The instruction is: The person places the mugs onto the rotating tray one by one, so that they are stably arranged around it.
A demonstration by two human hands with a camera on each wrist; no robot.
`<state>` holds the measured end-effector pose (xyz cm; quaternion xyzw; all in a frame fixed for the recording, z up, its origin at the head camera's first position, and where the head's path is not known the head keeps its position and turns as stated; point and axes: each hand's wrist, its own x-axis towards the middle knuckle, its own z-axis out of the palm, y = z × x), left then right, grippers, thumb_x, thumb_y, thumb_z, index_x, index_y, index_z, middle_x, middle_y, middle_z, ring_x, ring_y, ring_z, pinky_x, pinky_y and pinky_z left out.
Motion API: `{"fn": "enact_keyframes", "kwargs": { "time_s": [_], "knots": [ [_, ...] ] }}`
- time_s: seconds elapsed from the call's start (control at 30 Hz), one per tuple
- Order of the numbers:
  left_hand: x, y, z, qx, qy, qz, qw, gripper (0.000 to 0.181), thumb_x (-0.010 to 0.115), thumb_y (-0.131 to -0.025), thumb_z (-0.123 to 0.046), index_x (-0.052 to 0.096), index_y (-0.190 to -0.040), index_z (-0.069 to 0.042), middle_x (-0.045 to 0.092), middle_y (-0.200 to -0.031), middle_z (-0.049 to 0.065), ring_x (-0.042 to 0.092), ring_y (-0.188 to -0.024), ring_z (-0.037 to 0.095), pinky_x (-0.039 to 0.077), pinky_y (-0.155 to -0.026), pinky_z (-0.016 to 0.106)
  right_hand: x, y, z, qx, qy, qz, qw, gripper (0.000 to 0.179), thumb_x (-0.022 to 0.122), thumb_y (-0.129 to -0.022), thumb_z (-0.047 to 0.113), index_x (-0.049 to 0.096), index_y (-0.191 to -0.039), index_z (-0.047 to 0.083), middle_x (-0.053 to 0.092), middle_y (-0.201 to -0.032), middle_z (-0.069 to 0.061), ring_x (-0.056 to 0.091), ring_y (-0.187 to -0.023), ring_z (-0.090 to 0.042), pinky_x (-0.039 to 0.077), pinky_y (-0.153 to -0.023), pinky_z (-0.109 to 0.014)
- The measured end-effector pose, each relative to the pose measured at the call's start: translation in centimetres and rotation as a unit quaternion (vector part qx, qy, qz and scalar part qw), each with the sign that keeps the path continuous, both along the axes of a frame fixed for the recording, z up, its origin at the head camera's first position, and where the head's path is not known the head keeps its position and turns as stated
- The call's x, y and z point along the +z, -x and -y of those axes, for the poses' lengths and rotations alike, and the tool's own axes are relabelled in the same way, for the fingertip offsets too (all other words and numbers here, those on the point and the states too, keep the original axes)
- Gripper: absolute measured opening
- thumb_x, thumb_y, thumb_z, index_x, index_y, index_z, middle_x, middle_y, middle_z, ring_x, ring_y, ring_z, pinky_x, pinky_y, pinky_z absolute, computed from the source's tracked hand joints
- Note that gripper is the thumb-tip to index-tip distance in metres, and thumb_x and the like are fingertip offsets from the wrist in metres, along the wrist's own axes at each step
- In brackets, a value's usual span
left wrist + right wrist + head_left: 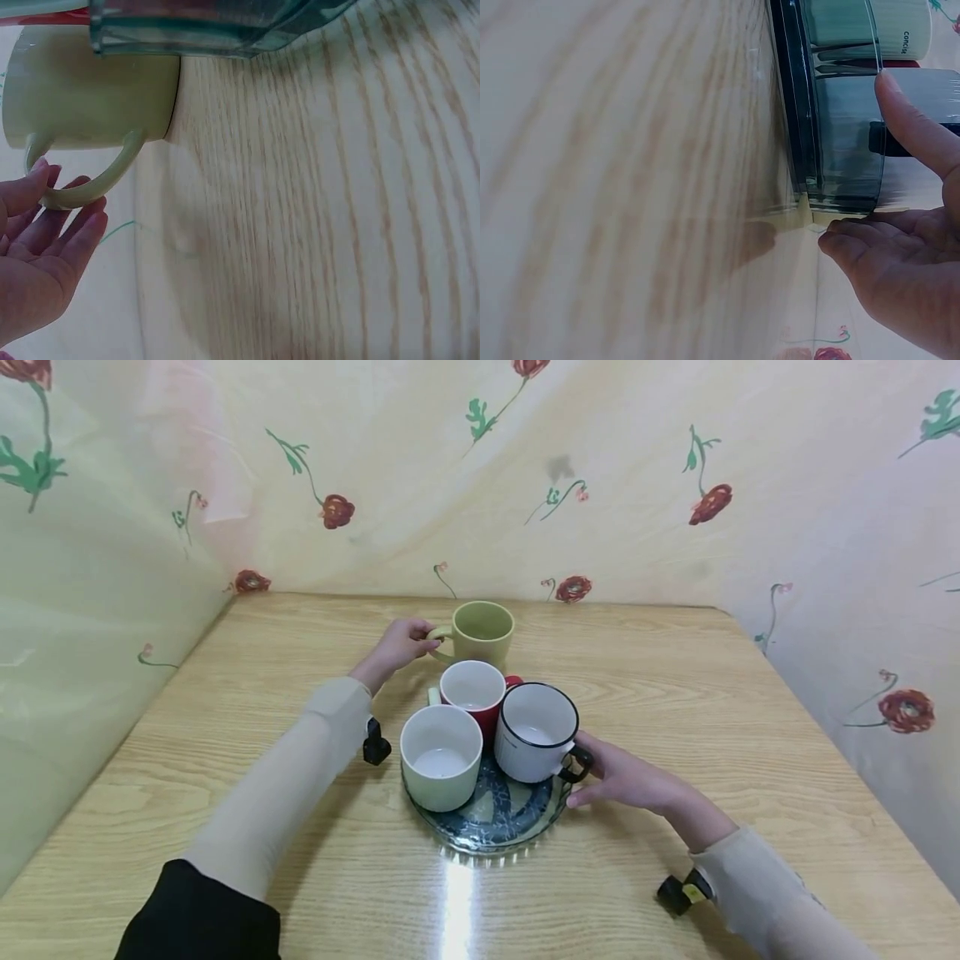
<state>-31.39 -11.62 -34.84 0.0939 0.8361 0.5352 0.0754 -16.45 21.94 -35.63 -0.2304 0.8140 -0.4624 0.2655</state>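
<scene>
My left hand (401, 647) holds the handle of a yellow-green mug (491, 647), fingers curled through and around it, as the left wrist view shows. That mug (94, 90) stands upright behind the others; whether its base touches the table cannot be told. On a round patterned glass tray (498, 822) sit a pale green mug (442, 793), a red mug with white inside (487, 718) and a white mug with black rim (525, 760). My right hand (626, 777) is at the tray's right side, its thumb (911, 112) touching the glass rim, fingers loosely extended along the outside.
The wooden table (262, 727) spreads around the tray. Flowered cloth (420, 485) hangs along the back and both sides. Each wrist wears a small black camera, such as the right one (678, 893).
</scene>
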Motion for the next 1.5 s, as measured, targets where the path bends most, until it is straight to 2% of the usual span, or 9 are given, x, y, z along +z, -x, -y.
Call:
{"fn": "enact_keyframes", "kwargs": {
  "time_s": [0.1,0.23,0.3,0.5,0.6,0.87,1.03,1.23,1.5],
  "knots": [
    [0.0,-0.1,-0.2,0.013,-0.025,0.02,0.9994,0.031,0.057,-0.094,0.002,0.056,-0.122,0.014,0.06,-0.125,0.031,0.063,-0.101,0.021,0.056,-0.091,0.027,0.1,0.0,-0.1,0.002,-0.001,-0.005,1.0,0.105,0.079,-0.078,0.014,0.007,-0.154,-0.003,0.008,-0.16,-0.028,0.006,-0.147,-0.048,0.014,-0.116,-0.064],
    [-0.1,-0.2,-0.3,0.02,-0.049,0.038,0.9979,0.031,0.056,-0.094,0.002,0.055,-0.123,0.014,0.059,-0.126,0.031,0.062,-0.112,0.031,0.052,-0.102,0.041,0.2,-0.1,-0.1,0.002,-0.001,-0.002,1.0,0.105,0.079,-0.079,0.014,0.007,-0.154,-0.002,0.007,-0.16,-0.027,0.004,-0.147,-0.047,0.014,-0.116,-0.064],
    [-0.1,-0.2,-0.3,0.023,-0.056,0.04,0.9974,0.031,0.056,-0.095,0.001,0.055,-0.123,0.013,0.06,-0.126,0.031,0.063,-0.113,0.031,0.053,-0.1,0.04,0.2,-0.1,-0.1,0.003,0.001,-0.001,1.0,0.105,0.079,-0.079,0.014,0.007,-0.154,-0.003,0.007,-0.16,-0.027,0.004,-0.147,-0.047,0.013,-0.116,-0.064],
    [-0.3,-0.4,-0.3,0.033,-0.06,0.024,0.9973,0.03,0.059,-0.094,-0.003,0.06,-0.121,0.01,0.062,-0.123,0.026,0.065,-0.088,0.006,0.058,-0.084,0.022,0.1,-0.1,-0.1,0.004,0.005,-0.006,1.0,0.104,0.078,-0.079,0.012,0.007,-0.153,-0.004,0.008,-0.159,-0.028,0.006,-0.146,-0.048,0.014,-0.117,-0.063],
    [-0.3,-0.4,-0.2,0.031,-0.053,0.002,0.9981,0.03,0.06,-0.094,-0.004,0.062,-0.12,0.009,0.064,-0.121,0.025,0.063,-0.084,0.001,0.055,-0.077,0.016,0.2,-0.2,0.0,0.004,0.004,-0.008,1.0,0.104,0.078,-0.079,0.012,0.007,-0.153,-0.005,0.009,-0.159,-0.029,0.006,-0.146,-0.049,0.014,-0.116,-0.064],
    [-0.3,-0.9,0.0,0.04,-0.058,-0.034,0.9969,0.027,0.061,-0.094,-0.006,0.064,-0.117,0.008,0.067,-0.116,0.026,0.065,-0.083,0.006,0.057,-0.089,0.035,0.2,-0.2,0.0,0.003,0.003,0.001,1.0,0.104,0.078,-0.079,0.014,0.007,-0.154,-0.003,0.008,-0.16,-0.028,0.006,-0.146,-0.048,0.014,-0.116,-0.063],
    [-0.6,-1.1,0.4,0.046,-0.093,-0.039,0.9938,0.028,0.059,-0.095,-0.004,0.063,-0.118,0.011,0.065,-0.118,0.028,0.062,-0.076,-0.003,0.057,-0.092,0.033,0.1,-0.1,0.0,0.005,0.007,-0.001,1.0,0.105,0.078,-0.079,0.014,0.006,-0.154,-0.003,0.007,-0.16,-0.028,0.005,-0.146,-0.048,0.013,-0.116,-0.064],
    [-0.9,-1.2,1.2,0.061,-0.138,-0.036,0.988,0.03,0.058,-0.095,-0.004,0.06,-0.12,0.013,0.062,-0.12,0.032,0.062,-0.077,-0.005,0.052,-0.101,0.039,-0.2,0.1,0.1,0.001,0.012,0.008,0.9999,0.108,0.079,-0.078,0.013,0.005,-0.155,0.0,0.005,-0.162,-0.024,0.002,-0.148,-0.044,0.012,-0.118,-0.063],
    [-1.1,-1.5,2.9,0.082,-0.149,-0.035,0.9847,0.032,0.059,-0.095,-0.008,0.061,-0.122,0.011,0.061,-0.121,0.03,0.063,-0.079,-0.005,0.051,-0.103,0.041,0.0,0.0,0.0,-0.002,0.004,0.009,0.9999,0.107,0.079,-0.078,0.013,0.005,-0.154,-0.001,0.005,-0.161,-0.024,0.001,-0.148,-0.045,0.012,-0.117,-0.064]
  ]
}}
